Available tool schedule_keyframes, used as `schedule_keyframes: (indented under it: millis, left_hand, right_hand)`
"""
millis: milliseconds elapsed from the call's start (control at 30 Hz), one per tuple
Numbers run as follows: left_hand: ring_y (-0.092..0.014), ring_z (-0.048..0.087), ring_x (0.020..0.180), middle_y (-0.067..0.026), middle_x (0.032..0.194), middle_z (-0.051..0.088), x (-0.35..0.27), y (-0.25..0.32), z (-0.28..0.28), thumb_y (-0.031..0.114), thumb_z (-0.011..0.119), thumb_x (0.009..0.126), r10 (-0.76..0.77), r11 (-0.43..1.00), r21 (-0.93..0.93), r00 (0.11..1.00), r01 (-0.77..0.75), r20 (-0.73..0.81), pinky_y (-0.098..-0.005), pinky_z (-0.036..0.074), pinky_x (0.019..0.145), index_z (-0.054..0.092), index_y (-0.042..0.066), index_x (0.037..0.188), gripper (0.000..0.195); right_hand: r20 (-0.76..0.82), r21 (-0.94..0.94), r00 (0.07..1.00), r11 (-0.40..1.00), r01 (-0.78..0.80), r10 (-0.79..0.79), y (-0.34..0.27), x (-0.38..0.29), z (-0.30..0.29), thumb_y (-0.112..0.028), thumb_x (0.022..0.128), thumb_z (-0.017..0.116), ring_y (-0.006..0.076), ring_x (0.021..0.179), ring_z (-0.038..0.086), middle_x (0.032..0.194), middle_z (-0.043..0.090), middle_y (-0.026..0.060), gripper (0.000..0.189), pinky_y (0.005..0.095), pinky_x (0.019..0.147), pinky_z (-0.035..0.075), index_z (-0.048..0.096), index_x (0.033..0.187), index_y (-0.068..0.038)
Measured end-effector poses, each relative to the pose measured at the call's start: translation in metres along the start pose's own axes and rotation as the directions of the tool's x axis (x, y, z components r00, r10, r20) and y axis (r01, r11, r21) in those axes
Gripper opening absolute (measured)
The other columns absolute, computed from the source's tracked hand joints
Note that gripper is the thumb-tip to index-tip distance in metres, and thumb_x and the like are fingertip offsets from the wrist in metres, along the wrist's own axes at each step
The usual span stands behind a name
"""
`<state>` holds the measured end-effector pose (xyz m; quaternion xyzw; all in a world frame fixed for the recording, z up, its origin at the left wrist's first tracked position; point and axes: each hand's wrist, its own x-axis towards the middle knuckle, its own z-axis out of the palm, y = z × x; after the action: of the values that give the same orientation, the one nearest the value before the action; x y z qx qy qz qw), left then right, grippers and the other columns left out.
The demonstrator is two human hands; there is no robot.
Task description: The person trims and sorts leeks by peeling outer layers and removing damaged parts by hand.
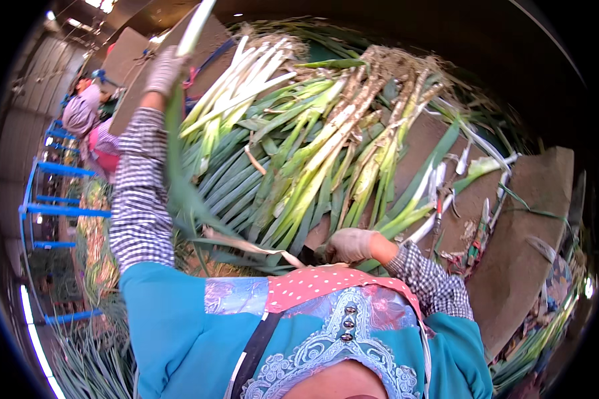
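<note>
My left hand (162,73), in a pale glove, is raised at the upper left, closed around a leek (194,30); its white stem points up and its green leaves hang down beside my sleeve. My right hand (349,245), also gloved, is low near my apron, by the leaf ends of the pile; its fingers are partly hidden, and whether it grips anything is unclear. Before me lie cleaner white-stemmed leeks (239,90) at the left and soil-covered leeks (347,119) with roots and yellowed leaves in the middle.
Cardboard-like brown panels (521,244) flank the work surface. Knives or similar tools (479,234) lie at the right among leaf scraps. A co-worker (92,119) is at the far left, near a blue metal frame (70,210). More leeks (100,359) lie at the lower left.
</note>
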<state>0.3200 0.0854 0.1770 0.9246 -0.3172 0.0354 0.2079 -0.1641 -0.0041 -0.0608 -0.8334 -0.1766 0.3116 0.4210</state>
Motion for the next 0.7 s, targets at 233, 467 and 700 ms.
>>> schedule_keyframes:
  millis: [233,467,700]
  left_hand:
    - [-0.032,0.060,0.114,-0.0232,0.125,0.060,-0.140,0.154,0.163,0.027,0.064,0.092,0.475,0.797,-0.549,0.821,-0.249,0.316,-0.0405,0.047,0.100,0.049,-0.004,0.133,0.054]
    - [-0.035,0.057,0.117,-0.0223,0.125,0.059,-0.249,0.228,0.365,0.042,0.078,0.075,0.253,0.942,0.055,0.809,-0.331,0.531,-0.0411,0.047,0.099,0.039,-0.001,0.140,0.087]
    - [-0.037,0.055,0.117,-0.0223,0.125,0.057,-0.286,0.281,0.351,0.028,0.076,0.073,0.538,0.831,-0.233,0.623,-0.505,0.568,-0.0427,0.045,0.101,0.047,0.007,0.139,0.075]
  right_hand:
    - [-0.853,0.515,-0.394,0.683,-0.518,0.344,0.157,-0.133,0.066,-0.024,0.079,0.075,0.0409,0.122,0.053,0.139,0.051,0.0194,0.064,0.0472,0.104,0.042,0.052,0.136,-0.006]
    - [-0.587,0.704,-0.227,0.351,-0.617,0.777,0.167,-0.141,0.084,-0.040,0.073,0.076,0.0446,0.131,0.045,0.143,0.044,0.0301,0.097,0.0484,0.110,0.035,0.031,0.149,0.000]
    - [-0.546,0.749,-0.363,0.246,-0.615,0.755,0.148,-0.137,0.077,-0.030,0.072,0.071,0.0387,0.118,0.055,0.130,0.054,0.0216,0.074,0.0494,0.100,0.043,0.044,0.137,-0.004]
